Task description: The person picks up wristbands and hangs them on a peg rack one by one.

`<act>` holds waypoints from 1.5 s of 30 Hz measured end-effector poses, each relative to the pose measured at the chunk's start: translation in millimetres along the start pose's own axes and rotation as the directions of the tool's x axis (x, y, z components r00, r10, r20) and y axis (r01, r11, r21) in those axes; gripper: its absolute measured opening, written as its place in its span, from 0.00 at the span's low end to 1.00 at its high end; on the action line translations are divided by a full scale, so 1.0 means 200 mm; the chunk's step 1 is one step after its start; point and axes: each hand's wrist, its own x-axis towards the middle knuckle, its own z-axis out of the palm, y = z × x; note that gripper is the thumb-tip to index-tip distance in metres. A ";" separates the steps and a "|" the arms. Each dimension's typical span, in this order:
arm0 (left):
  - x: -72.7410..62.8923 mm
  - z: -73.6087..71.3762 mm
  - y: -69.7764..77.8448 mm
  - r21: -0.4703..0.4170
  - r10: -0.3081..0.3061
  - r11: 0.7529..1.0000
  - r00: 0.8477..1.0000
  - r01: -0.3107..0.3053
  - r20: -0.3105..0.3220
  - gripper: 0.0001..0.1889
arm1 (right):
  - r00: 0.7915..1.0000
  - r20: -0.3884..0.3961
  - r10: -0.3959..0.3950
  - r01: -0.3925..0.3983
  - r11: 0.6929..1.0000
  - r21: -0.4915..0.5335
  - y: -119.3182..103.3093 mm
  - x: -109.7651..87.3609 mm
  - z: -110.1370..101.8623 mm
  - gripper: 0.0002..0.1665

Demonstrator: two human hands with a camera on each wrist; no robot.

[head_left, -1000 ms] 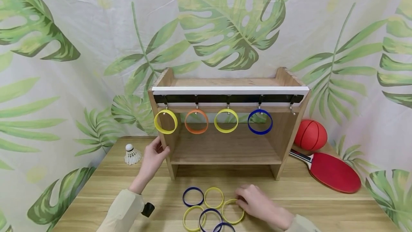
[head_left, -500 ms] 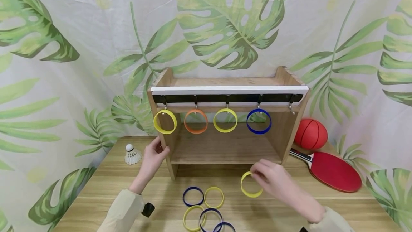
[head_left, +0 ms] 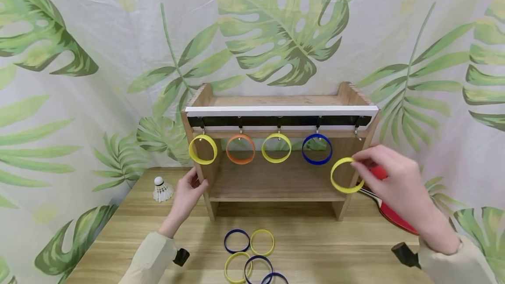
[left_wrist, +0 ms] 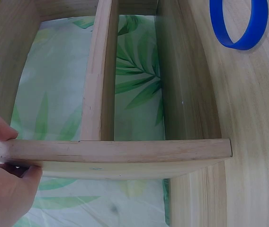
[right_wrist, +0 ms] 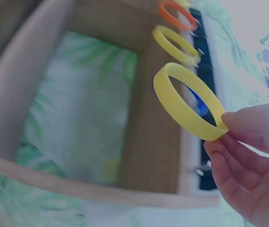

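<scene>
My right hand (head_left: 394,183) pinches a yellow silicone wristband (right_wrist: 178,108) between thumb and fingertips, in front of the right side panel of a small wooden shelf (head_left: 276,179). Above it, the rightmost metal hook (head_left: 357,134) is bare. From the other hooks hang a yellow wristband (head_left: 203,161), an orange wristband (head_left: 240,161), another yellow wristband (head_left: 276,160) and a blue wristband (head_left: 317,162). My left hand (head_left: 188,196) grips the front edge of the left side panel (left_wrist: 125,151), thumb and fingers on either side.
Several loose wristbands, among them a blue one (head_left: 236,250) and a yellow one (head_left: 262,254), lie on the wooden table (head_left: 130,236) before the shelf. A shuttlecock (head_left: 162,191) stands left. Partly behind my right hand are a red ball (head_left: 379,172) and a table tennis bat (head_left: 396,219).
My right hand has lifted the yellow wristband off the table and carried it up and right, near the bare hook. The left hand stays on the shelf's side panel.
</scene>
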 end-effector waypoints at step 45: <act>0.00 -0.01 -0.01 0.008 -0.004 1.000 1.000 0.004 0.003 0.23 | 0.980 0.183 -0.073 0.068 0.997 0.035 -0.19 -0.31 0.34 0.13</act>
